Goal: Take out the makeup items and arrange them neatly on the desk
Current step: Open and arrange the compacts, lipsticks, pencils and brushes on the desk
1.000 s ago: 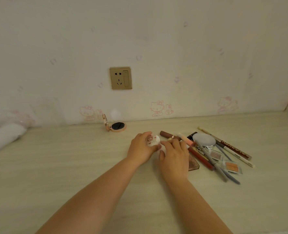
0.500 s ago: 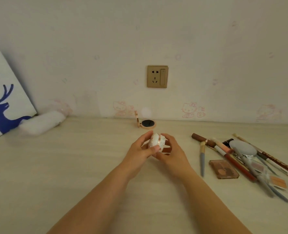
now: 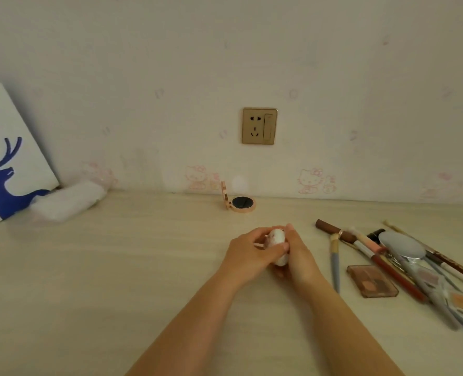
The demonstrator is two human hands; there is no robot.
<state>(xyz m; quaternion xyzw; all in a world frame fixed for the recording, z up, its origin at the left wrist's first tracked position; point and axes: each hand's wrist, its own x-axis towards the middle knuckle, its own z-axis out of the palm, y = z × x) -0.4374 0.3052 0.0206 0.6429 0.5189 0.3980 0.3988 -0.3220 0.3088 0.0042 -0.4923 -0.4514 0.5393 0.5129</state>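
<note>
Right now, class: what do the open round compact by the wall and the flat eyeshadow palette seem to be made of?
Round compact: probably metal or metallised plastic, its rose-gold rim glossy.
Eyeshadow palette: looks like clear brownish plastic, since pressed powder pans show through its shiny lid. Neither is certain from sight alone.

Small white item [image 3: 278, 241]: mostly covered by left hand [image 3: 248, 253] and right hand [image 3: 296, 257]; only a rounded white patch with reddish print shows, kind cannot be told. Both palms and most fingertips hidden behind it.

White bag with blue deer [image 3: 6, 158]: cut off by left edge; lettering reads only "fee".

Pile of pencils and brushes [image 3: 414, 267]: far ends run past right edge; overlapping, count uncertain.

Soft pale bundle [image 3: 67, 198] by the bag: blurred, kind unclear.

Compact [image 3: 241, 203]: open lid seen edge-on.
</note>
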